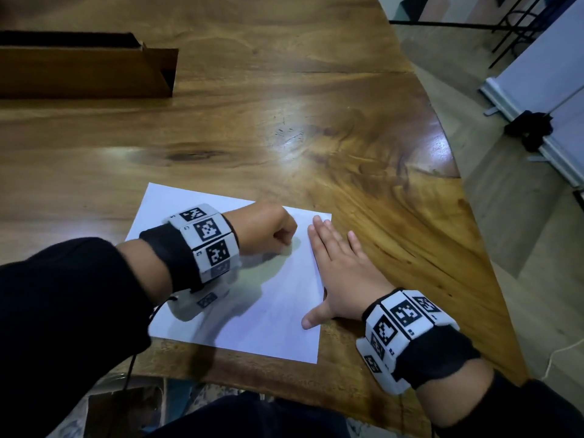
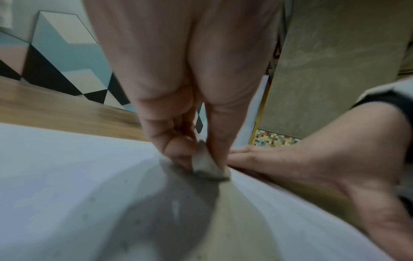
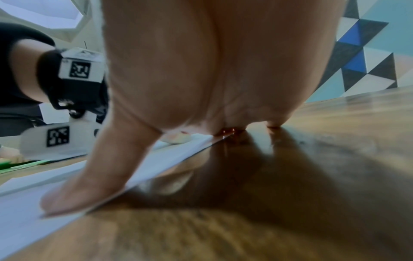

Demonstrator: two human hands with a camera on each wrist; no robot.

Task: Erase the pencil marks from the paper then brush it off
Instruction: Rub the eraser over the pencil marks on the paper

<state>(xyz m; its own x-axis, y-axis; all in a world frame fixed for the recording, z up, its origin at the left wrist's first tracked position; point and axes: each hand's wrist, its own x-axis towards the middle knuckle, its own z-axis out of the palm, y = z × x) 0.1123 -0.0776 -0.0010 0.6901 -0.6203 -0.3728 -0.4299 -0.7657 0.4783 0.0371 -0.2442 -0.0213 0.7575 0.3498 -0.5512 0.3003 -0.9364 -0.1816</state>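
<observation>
A white sheet of paper (image 1: 262,314) lies on the wooden table (image 1: 284,128) near its front edge. My left hand (image 1: 278,230) is curled over the paper's upper middle and pinches a small grey-white eraser (image 2: 209,163) whose lower end touches the sheet. My right hand (image 1: 344,270) lies flat with straight fingers on the paper's right edge, thumb (image 3: 89,178) pressing on the sheet, the other fingers partly on the wood. No pencil marks can be made out in the head view. The eraser is hidden under the fist there.
A long brown cardboard box (image 1: 85,71) lies at the table's far left. The table's curved right edge (image 1: 467,197) drops to the floor, where a white panel (image 1: 543,90) and black metal legs stand.
</observation>
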